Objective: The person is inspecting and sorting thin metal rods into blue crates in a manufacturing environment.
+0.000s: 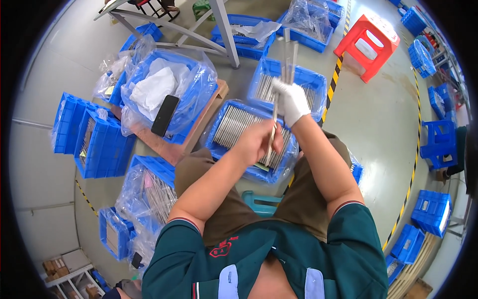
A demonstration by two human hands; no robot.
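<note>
My bare left hand [259,142] is closed on the lower part of a thin metal strip [274,117] over the near blue crate [214,152]. Just beyond it, my right hand [293,102] wears a white glove and is wrapped round a bundle of flat metal strips [289,62] that point up and away. The near crate, lined with clear plastic, holds a row of metal strips [234,127] packed side by side. Right behind stands a second blue crate [318,82] with similar strips, partly hidden by my right hand.
To the left, a black phone [165,115] rests on a plastic-lined blue crate above a wooden pallet [172,152]. A teal stool [261,203] shows between my legs. Ahead are grey table legs [226,35] and a red stool [366,47]. Yellow-black tape [334,82] crosses the floor.
</note>
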